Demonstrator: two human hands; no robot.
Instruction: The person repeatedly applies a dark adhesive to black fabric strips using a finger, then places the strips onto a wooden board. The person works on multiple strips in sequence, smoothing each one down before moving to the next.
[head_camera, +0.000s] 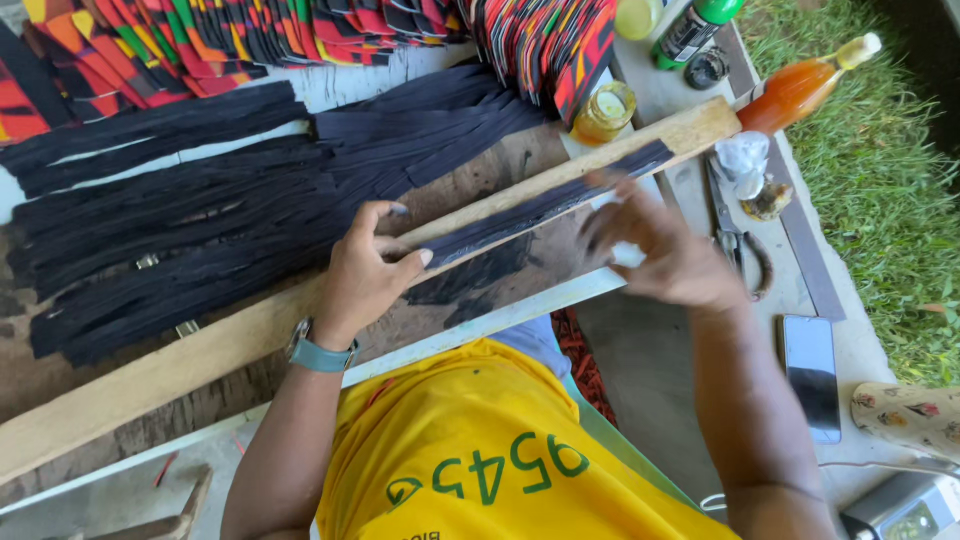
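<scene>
A long wooden plank (200, 350) lies slantwise across the worktable. On its right half rests a black strap (540, 205). My left hand (365, 275) presses the strap's near end against the plank, fingers bent over the edge. My right hand (660, 250) is blurred over the strap further right, fingers spread, with something small and white (628, 255) at its fingertips. Behind the plank lies a heap of several black straps (200, 220).
Stacks of red, orange and black patterned pieces (300, 30) line the far edge. A small yellow jar (604, 112), an orange bottle (800, 90), a green bottle (695, 30), scissors (735, 235) and a dark phone (812, 375) lie at right. Grass borders the right.
</scene>
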